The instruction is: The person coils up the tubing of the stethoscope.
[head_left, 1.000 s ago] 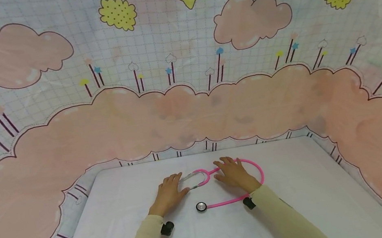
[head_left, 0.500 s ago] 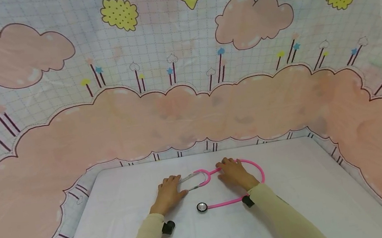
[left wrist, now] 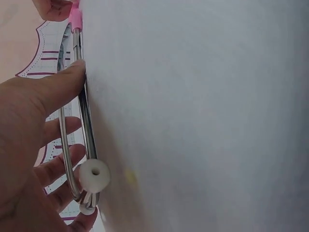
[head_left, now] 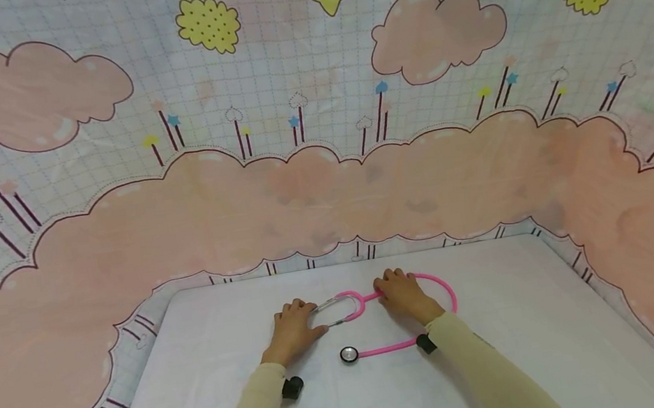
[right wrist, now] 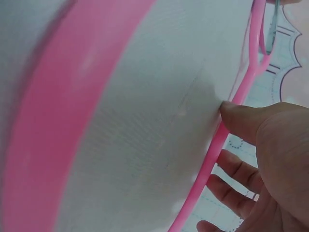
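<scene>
A pink stethoscope point(head_left: 362, 303) lies on the white table, its tubing curving right and back toward the front. My left hand point(head_left: 291, 330) is at the metal ear tubes point(left wrist: 87, 128); the thumb lies across them and the fingers curl behind, near a white ear tip point(left wrist: 94, 176). Just right of the fork, my right hand point(head_left: 406, 298) holds the pink tubing point(right wrist: 208, 166) between thumb and fingers. The round chest piece point(head_left: 349, 354) rests flat in front, between the two forearms. Part of the tubing is hidden beneath the right hand and wrist.
The white tabletop point(head_left: 496, 362) has its back edge just beyond the hands. Behind and beside it hangs a cloth point(head_left: 326, 197) printed with clouds and stars. A small black device point(head_left: 292, 387) sits on each wrist.
The right hand's fingers have drawn in and closed on the pink tubing. The left hand stays at the ear tubes. The whole head view has shifted slightly; the stethoscope keeps its shape.
</scene>
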A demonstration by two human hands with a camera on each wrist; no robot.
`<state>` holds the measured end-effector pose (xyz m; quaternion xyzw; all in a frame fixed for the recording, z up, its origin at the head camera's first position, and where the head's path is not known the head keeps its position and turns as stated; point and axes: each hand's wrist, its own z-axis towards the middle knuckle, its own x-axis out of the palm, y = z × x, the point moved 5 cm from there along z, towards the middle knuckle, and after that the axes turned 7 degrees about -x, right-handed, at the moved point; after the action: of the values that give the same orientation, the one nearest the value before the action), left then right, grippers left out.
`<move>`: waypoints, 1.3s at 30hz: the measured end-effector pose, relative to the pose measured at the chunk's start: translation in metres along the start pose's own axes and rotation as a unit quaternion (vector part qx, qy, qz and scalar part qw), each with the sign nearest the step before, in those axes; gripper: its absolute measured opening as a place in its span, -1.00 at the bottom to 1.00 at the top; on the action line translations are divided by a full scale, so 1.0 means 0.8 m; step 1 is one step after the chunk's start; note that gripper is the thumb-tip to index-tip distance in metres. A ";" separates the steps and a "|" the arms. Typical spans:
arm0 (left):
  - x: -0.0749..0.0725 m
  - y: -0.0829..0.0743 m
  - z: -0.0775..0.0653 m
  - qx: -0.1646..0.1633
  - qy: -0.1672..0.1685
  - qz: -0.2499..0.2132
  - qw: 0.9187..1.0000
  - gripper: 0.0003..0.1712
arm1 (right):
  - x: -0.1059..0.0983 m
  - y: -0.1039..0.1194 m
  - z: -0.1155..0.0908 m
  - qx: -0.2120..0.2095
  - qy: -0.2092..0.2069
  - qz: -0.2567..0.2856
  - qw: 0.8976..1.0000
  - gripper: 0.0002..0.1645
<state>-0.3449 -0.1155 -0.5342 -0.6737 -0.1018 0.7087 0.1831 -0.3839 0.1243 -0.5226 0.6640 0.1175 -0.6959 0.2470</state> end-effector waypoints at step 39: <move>0.007 -0.006 0.002 0.036 0.056 -0.069 0.995 -0.59 | 0.004 -0.003 -0.008 -0.012 -0.005 0.011 1.000 -0.84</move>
<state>-0.3462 -0.1089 -0.5374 -0.6969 -0.1119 0.6584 0.2614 -0.3796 0.1286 -0.5265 0.6587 0.1173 -0.6951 0.2631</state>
